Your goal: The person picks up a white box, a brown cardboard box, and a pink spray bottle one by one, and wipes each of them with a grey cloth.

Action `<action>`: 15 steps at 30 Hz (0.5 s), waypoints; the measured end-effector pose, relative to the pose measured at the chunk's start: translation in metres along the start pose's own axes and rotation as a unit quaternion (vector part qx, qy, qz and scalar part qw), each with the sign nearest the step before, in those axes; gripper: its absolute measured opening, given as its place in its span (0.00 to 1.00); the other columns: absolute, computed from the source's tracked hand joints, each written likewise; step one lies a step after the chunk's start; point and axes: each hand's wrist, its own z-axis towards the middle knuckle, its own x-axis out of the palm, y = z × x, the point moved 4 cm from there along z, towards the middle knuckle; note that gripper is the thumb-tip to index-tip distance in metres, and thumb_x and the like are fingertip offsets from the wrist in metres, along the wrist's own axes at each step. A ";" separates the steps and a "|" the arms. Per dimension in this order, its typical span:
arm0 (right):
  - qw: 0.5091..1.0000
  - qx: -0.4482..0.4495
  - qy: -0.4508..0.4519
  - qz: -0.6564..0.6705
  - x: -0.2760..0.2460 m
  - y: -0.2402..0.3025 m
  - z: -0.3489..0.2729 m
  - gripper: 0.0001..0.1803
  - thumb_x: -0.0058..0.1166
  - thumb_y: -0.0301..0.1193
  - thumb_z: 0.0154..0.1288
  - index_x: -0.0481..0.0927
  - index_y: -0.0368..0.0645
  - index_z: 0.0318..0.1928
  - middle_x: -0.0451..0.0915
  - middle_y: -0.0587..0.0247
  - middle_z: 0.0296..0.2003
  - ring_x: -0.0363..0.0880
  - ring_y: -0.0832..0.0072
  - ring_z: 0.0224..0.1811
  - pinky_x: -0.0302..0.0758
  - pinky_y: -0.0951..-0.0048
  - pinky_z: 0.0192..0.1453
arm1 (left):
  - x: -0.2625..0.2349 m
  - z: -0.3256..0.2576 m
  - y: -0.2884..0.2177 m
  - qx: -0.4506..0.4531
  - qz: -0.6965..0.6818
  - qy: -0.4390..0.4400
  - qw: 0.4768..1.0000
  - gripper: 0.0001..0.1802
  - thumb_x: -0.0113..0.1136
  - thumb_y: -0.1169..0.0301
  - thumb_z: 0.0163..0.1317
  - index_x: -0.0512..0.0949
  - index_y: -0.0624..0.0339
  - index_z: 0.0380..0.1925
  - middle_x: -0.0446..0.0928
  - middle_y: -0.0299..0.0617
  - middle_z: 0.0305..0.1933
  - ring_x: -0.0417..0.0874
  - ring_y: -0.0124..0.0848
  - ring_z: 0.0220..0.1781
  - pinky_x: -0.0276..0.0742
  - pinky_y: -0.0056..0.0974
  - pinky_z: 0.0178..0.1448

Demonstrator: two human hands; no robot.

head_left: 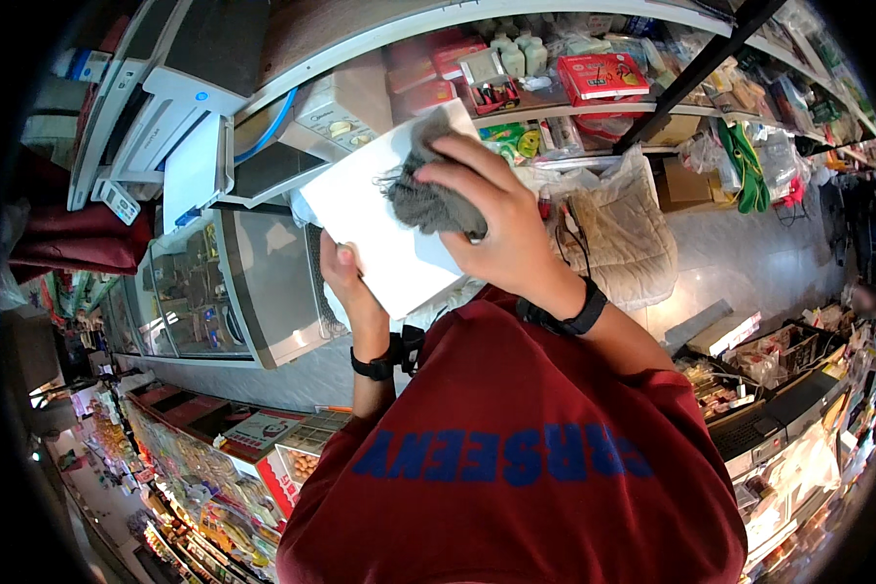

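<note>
Panel [399, 261] tilted in front of red shirt [555, 389], left hand [352, 282] clamped on its left edge, other fingers hidden behind, right hand [496, 216] fingers bunched around grey cloth [426, 202] against its white face.

Grey cloth [436, 200], white panel [384, 229], dark red shirt [516, 428]

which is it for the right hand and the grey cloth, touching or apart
Touching: the head view shows the right hand over the grey cloth, fingers against its fabric.
</note>
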 end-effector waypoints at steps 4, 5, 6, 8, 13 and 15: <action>0.990 -0.067 0.123 0.012 0.010 0.006 -0.026 0.30 0.62 0.19 0.41 0.84 0.48 0.51 0.76 0.59 0.63 0.72 0.55 0.68 0.72 0.59 0.70 | -0.008 0.009 0.000 -0.024 -0.050 -0.012 0.998 0.45 0.54 0.32 0.63 0.71 0.69 0.55 0.75 0.44 0.49 0.79 0.33 0.50 0.75 0.36 0.51; 0.984 -0.084 0.159 0.011 0.010 0.008 -0.035 0.29 0.64 0.20 0.40 0.85 0.48 0.50 0.76 0.61 0.62 0.72 0.55 0.68 0.73 0.58 0.68 | -0.010 0.010 -0.001 -0.028 -0.060 -0.027 0.997 0.44 0.54 0.33 0.63 0.71 0.68 0.54 0.76 0.44 0.48 0.79 0.33 0.50 0.76 0.36 0.51; 0.979 -0.105 0.170 0.030 0.006 0.009 -0.039 0.27 0.65 0.20 0.39 0.85 0.46 0.48 0.78 0.60 0.60 0.73 0.55 0.67 0.76 0.58 0.66 | -0.011 0.014 0.001 -0.047 -0.064 -0.011 0.997 0.44 0.51 0.34 0.64 0.69 0.67 0.59 0.75 0.45 0.53 0.78 0.35 0.54 0.74 0.38 0.54; 0.967 -0.141 0.210 0.012 0.001 0.005 -0.055 0.23 0.64 0.21 0.42 0.84 0.44 0.46 0.77 0.65 0.59 0.73 0.60 0.66 0.77 0.62 0.64 | -0.024 0.015 0.013 -0.085 -0.073 0.009 0.994 0.44 0.46 0.36 0.67 0.64 0.63 0.68 0.73 0.47 0.62 0.76 0.39 0.62 0.72 0.40 0.62; 0.975 -0.108 0.193 0.019 -0.029 0.009 -0.057 0.25 0.63 0.21 0.39 0.84 0.43 0.44 0.78 0.60 0.57 0.75 0.56 0.62 0.78 0.59 0.61 | -0.022 0.015 0.010 -0.114 -0.120 -0.028 0.986 0.43 0.48 0.36 0.68 0.65 0.65 0.65 0.73 0.47 0.59 0.76 0.35 0.60 0.74 0.37 0.59; 0.994 -0.074 0.080 -0.005 -0.039 0.014 -0.043 0.26 0.62 0.21 0.38 0.84 0.42 0.45 0.79 0.55 0.56 0.77 0.52 0.60 0.75 0.57 0.61 | -0.026 0.017 0.016 -0.087 -0.062 0.001 0.994 0.44 0.49 0.36 0.67 0.66 0.66 0.64 0.74 0.48 0.58 0.77 0.35 0.59 0.76 0.36 0.57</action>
